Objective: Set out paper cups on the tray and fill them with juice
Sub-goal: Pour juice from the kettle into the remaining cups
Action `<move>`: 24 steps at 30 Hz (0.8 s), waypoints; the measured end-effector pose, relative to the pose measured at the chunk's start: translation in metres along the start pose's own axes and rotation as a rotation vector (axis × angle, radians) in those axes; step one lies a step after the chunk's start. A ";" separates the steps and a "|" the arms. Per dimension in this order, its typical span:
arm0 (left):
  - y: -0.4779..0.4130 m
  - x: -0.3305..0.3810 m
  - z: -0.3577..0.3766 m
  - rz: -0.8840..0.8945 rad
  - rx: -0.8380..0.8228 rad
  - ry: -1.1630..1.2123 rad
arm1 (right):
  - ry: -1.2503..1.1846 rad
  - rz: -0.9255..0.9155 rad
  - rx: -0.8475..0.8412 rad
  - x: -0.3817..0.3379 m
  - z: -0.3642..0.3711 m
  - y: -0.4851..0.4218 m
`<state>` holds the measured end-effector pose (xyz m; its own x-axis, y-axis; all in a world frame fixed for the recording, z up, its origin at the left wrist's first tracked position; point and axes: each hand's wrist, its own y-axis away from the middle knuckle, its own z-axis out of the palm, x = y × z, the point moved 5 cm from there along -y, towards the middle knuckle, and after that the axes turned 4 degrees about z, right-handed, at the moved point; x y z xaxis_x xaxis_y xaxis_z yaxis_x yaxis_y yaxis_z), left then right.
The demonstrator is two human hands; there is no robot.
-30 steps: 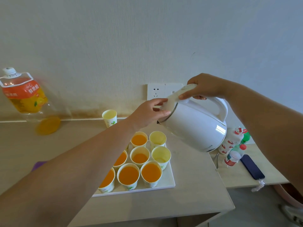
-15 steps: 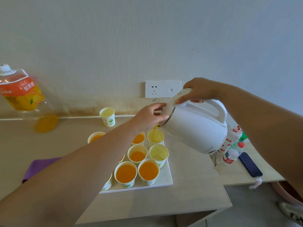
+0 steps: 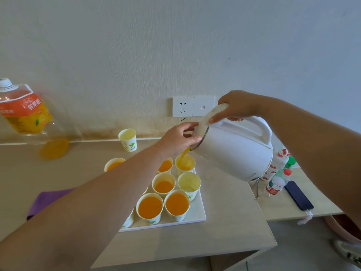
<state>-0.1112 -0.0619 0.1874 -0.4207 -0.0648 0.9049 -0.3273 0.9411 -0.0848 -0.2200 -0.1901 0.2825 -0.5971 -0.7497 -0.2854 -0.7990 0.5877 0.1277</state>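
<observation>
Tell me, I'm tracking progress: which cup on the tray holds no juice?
The middle cup in the right column of the tray: pale inside, while the others visible hold orange juice.

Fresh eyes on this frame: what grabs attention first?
The white kettle, tilted at centre right, sends a thin stream of orange juice into the back right cup on the tray. The right hand grips the kettle from above while the left hand pinches its rim by the spout. Most cups on the tray hold juice; the cup just in front of the one being filled looks nearly empty.
</observation>
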 end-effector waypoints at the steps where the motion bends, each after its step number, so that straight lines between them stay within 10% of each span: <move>1: 0.000 0.001 0.000 0.005 0.000 -0.008 | 0.001 0.000 0.001 0.000 -0.001 0.000; 24: 0.002 0.012 0.001 0.043 -0.015 -0.016 | 0.009 0.016 0.000 -0.002 -0.006 0.008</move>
<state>-0.1175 -0.0616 0.1979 -0.4474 -0.0296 0.8938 -0.2961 0.9480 -0.1168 -0.2259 -0.1861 0.2900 -0.6101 -0.7430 -0.2751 -0.7895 0.5994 0.1320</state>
